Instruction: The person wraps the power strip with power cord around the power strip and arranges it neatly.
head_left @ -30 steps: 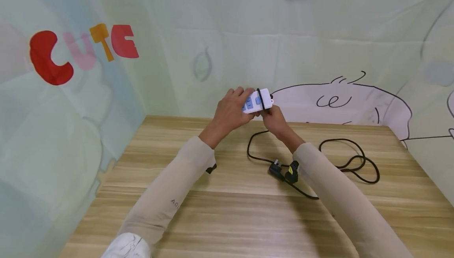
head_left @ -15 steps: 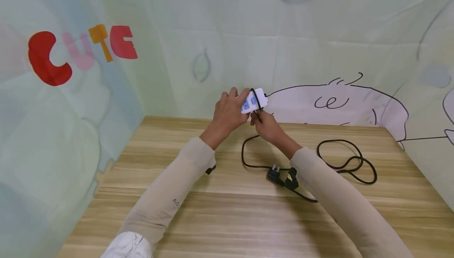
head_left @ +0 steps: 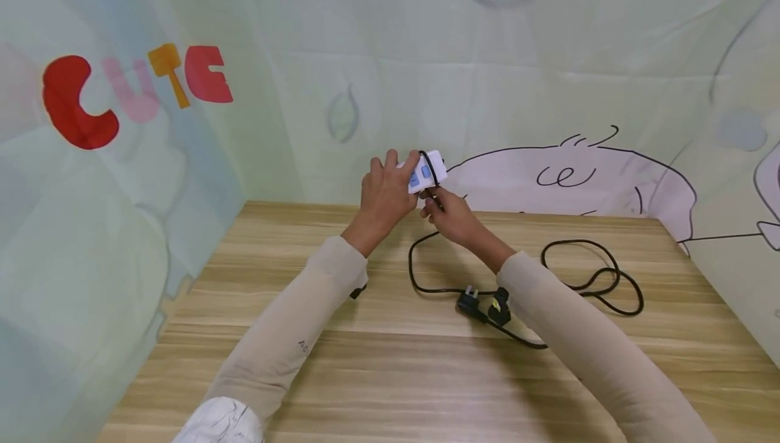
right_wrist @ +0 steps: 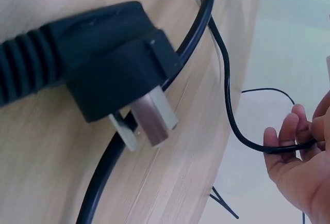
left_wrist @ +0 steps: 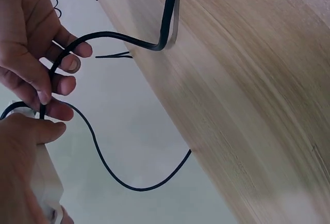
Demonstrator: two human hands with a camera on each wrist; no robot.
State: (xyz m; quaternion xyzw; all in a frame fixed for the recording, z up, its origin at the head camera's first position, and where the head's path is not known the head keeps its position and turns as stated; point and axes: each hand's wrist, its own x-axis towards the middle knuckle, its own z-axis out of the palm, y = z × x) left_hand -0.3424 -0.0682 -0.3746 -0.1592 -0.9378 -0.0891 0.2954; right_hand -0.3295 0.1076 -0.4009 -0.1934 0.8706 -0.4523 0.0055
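"Grasping the white power strip [head_left: 416, 179], the left hand [head_left: 384, 194] is raised off the table [head_left: 390, 382], toward its far edge. This I can see clearly from my remote place."

"And the right hand [head_left: 456, 216], what does it do?"

"It pinches the black cord [right_wrist: 227, 90] just beside the strip, also toward the table's far edge. I notice one black turn around the strip's end."

"What do you find on the table itself?"

"Near its middle lies a black plug [head_left: 469, 303], its metal pins showing. Just beside it I see a black connector [head_left: 498, 312] with yellow label. On the table's right part are loose cord loops; the right sleeve [head_left: 585, 334] hides some cord from me."
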